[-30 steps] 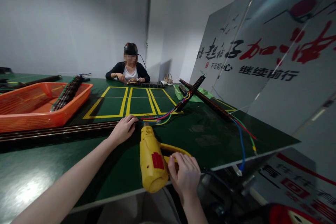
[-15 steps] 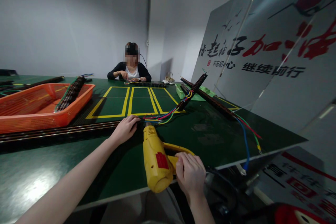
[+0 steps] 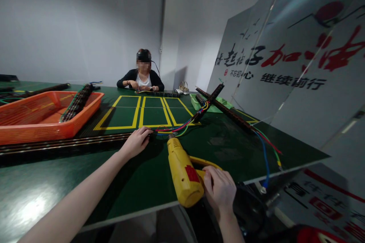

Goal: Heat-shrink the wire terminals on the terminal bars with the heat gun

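My right hand (image 3: 221, 188) is wrapped around the handle of a yellow heat gun (image 3: 182, 172) with a red patch on its side. The gun's nozzle points away from me and sits close to loose coloured wires (image 3: 186, 123) in red, blue and yellow-green. My left hand (image 3: 138, 139) rests over the right end of a long dark wire bundle (image 3: 85, 143), its fingers closed on the place where the wires come out. What exactly lies under those fingers is partly hidden. The wires run right, towards a dark bar (image 3: 210, 100) lying at a slant.
At the left stands an orange basket (image 3: 65, 131) holding a dark bundle (image 3: 78, 102). A second long dark bar (image 3: 234, 112) ends in coloured wires (image 3: 266, 152) hanging over the table edge. A green tray (image 3: 195, 102) is behind. A person (image 3: 141, 78) works across the green table (image 3: 228, 152).
My right hand has moved the heat gun to the right, so its nozzle is farther from my left hand. The left hand has stayed at the bundle's end.
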`<action>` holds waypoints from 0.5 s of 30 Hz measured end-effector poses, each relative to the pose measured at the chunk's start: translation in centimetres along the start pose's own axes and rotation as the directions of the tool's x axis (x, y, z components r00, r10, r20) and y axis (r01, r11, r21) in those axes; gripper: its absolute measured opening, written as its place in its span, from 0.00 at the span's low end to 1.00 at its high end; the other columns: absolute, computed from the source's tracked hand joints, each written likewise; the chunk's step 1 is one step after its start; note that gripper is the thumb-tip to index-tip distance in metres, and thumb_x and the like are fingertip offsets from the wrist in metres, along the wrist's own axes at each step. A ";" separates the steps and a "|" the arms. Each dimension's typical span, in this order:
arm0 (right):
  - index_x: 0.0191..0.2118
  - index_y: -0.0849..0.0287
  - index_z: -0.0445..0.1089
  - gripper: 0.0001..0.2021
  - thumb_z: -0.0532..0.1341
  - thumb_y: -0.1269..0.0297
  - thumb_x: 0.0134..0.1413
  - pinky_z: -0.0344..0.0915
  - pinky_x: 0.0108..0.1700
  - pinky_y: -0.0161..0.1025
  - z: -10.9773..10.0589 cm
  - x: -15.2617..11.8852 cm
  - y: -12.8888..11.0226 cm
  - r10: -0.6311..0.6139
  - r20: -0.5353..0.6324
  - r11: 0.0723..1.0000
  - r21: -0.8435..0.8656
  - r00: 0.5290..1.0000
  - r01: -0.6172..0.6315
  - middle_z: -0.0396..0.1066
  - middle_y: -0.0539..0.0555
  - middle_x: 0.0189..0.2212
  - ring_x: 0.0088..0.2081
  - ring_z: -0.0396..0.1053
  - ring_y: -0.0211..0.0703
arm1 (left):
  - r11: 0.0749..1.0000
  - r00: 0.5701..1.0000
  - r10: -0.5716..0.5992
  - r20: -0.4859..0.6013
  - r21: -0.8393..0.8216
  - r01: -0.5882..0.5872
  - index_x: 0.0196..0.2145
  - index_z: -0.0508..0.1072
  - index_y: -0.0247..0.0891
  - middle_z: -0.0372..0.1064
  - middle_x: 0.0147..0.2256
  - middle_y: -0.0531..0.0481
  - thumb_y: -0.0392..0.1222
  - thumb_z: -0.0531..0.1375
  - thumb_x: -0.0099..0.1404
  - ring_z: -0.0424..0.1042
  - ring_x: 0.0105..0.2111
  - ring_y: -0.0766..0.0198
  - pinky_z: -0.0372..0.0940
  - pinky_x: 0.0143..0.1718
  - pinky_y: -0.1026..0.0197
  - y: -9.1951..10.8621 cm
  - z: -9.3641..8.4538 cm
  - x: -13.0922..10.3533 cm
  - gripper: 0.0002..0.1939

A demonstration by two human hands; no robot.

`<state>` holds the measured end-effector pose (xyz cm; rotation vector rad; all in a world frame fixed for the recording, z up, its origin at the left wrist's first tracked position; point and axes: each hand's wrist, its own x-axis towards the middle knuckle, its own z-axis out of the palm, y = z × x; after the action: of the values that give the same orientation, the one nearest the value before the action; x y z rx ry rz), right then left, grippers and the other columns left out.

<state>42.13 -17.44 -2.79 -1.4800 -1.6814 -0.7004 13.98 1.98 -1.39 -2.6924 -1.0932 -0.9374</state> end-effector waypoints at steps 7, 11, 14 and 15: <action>0.29 0.58 0.68 0.13 0.49 0.67 0.61 0.54 0.36 0.37 0.2 -0.2 -1.0 0.021 -0.053 1.000 0.004 0.998 -0.021 0.71 0.49 0.24 0.28 0.66 0.38 | 1.000 1.000 0.005 -0.018 -0.001 -0.005 0.49 0.65 0.39 0.64 0.48 0.44 0.36 0.46 0.66 0.66 0.47 0.57 0.65 0.50 0.51 -0.1 0.2 0.1 0.16; 0.30 0.57 0.68 0.13 0.49 0.66 0.61 0.54 0.37 0.38 1.1 -0.3 -2.6 0.035 -0.062 0.999 0.035 0.997 -0.032 0.70 0.49 0.24 0.28 0.66 0.38 | 1.000 1.000 -0.005 -0.015 -0.005 0.005 0.49 0.65 0.39 0.64 0.48 0.43 0.36 0.46 0.65 0.66 0.47 0.56 0.65 0.49 0.50 0.1 0.1 0.1 0.16; 0.29 0.57 0.67 0.14 0.48 0.65 0.61 0.53 0.37 0.39 2.0 -0.4 -3.7 0.048 -0.068 0.997 0.058 0.997 -0.044 0.69 0.50 0.24 0.29 0.65 0.38 | 1.000 1.000 -0.013 -0.012 0.001 0.013 0.48 0.65 0.39 0.64 0.47 0.43 0.36 0.47 0.65 0.66 0.47 0.55 0.65 0.49 0.50 0.2 0.0 0.1 0.15; 0.29 0.57 0.67 0.13 0.48 0.65 0.61 0.53 0.37 0.39 2.2 -0.5 -4.0 0.052 -0.071 0.997 0.065 0.996 -0.047 0.69 0.50 0.23 0.29 0.65 0.38 | 1.000 1.000 -0.013 -0.012 0.004 0.013 0.48 0.65 0.39 0.64 0.47 0.43 0.36 0.47 0.65 0.66 0.47 0.55 0.65 0.48 0.50 0.2 0.0 0.2 0.15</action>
<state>37.75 -16.63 -4.04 -1.4309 -1.5927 -0.6604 14.18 1.98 -1.31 -2.6764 -1.1110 -0.9513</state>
